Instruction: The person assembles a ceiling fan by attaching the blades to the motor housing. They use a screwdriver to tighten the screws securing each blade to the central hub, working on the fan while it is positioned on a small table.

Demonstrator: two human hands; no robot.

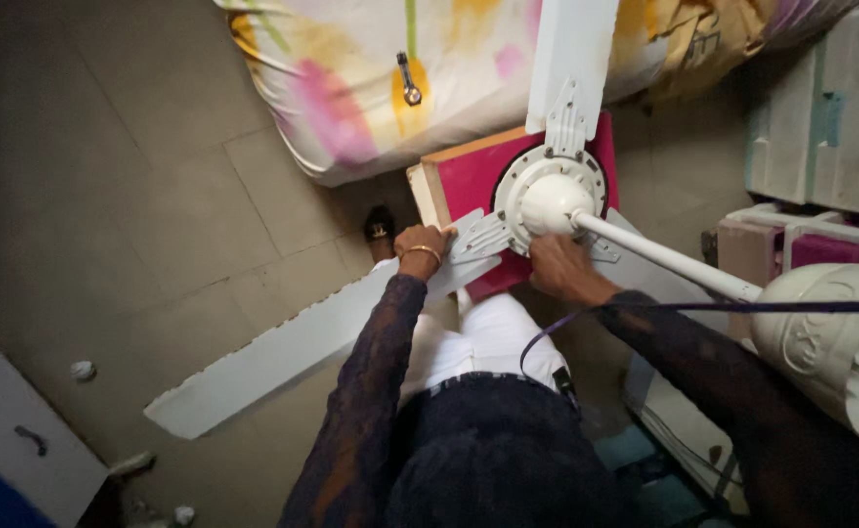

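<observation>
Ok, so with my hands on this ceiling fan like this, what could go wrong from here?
1. The fan motor sits on a small pink-topped stool, with long blades overhanging; the blade toward the floor could lever it off if pressed.
2. Your left hand is at that blade's metal bracket, your right hand under the hub; fingers might get pinched if a blade shifts.
3. The down rod juts toward stacked items on the right and could knock them.

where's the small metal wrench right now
In the head view the small metal wrench lies at upper centre on the pink-and-yellow patterned bedding, left of the upright white fan blade and beyond the left hand.
</observation>
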